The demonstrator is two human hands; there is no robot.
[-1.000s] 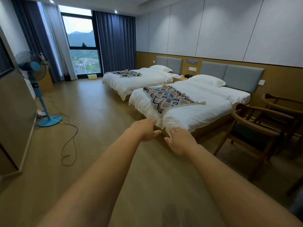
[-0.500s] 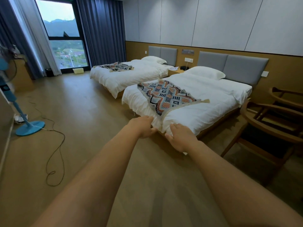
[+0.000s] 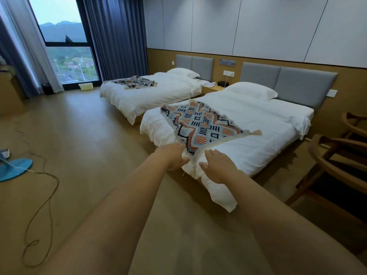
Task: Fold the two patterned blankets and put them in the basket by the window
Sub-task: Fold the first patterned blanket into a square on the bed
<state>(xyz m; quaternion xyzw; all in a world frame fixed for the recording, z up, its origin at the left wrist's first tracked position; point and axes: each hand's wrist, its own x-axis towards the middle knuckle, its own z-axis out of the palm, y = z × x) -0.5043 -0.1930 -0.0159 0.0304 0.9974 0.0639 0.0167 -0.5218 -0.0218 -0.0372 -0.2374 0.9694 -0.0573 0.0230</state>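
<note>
Near blanket flat on near bed; its corner lies between left hand and right hand. Right hand open; left hand's grasp possibly closing, cannot tell.

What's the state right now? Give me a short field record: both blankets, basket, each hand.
near blanket: patterned blanket spread flat on the near bed, one corner at the bed's foot corner, unfolded
far blanket: second patterned blanket lying rumpled on the far bed, unfolded
basket: pale basket on the floor by the window; contents cannot be seen
left hand: left hand at the near blanket's corner, grip unclear
right hand: right hand open, on the white bedding beside that corner
progress: nothing folded yet
</note>
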